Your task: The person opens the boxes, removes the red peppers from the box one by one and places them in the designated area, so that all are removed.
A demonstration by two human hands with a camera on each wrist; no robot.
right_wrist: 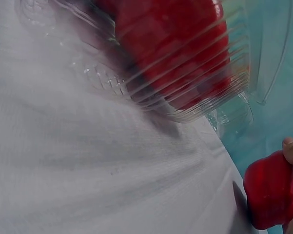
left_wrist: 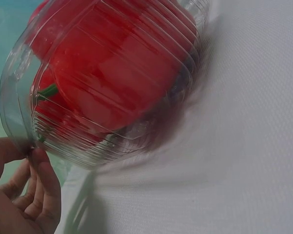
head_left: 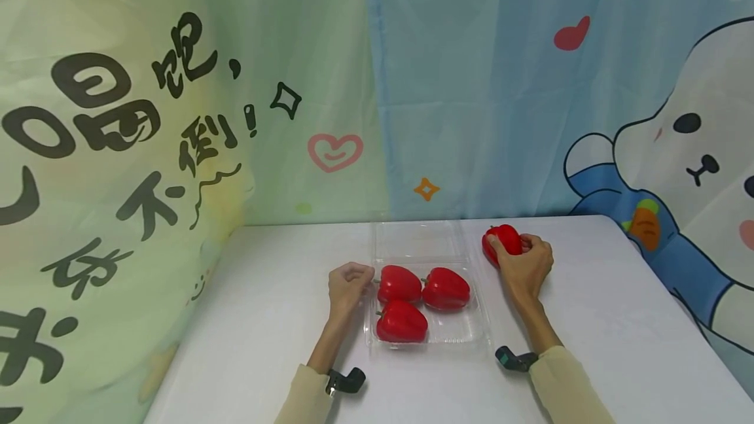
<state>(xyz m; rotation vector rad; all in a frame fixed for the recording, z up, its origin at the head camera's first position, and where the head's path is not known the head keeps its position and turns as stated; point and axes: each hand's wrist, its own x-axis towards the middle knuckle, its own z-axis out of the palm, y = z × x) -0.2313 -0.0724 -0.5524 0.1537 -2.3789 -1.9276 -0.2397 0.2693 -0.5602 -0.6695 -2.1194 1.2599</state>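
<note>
Now our R grip (head_left: 526, 264) pinches a red bell pepper (head_left: 509, 238), R of clear plastic clamshell (head_left: 455, 327); our L grip (head_left: 347, 285) pinches its L rim.

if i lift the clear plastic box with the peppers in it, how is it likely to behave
The clear plastic box looks thin-walled, so it may flex, though the ridged sides probably add some stiffness. Its three red peppers leave the near right corner bare, so they could slide or roll if it tilts.
</note>
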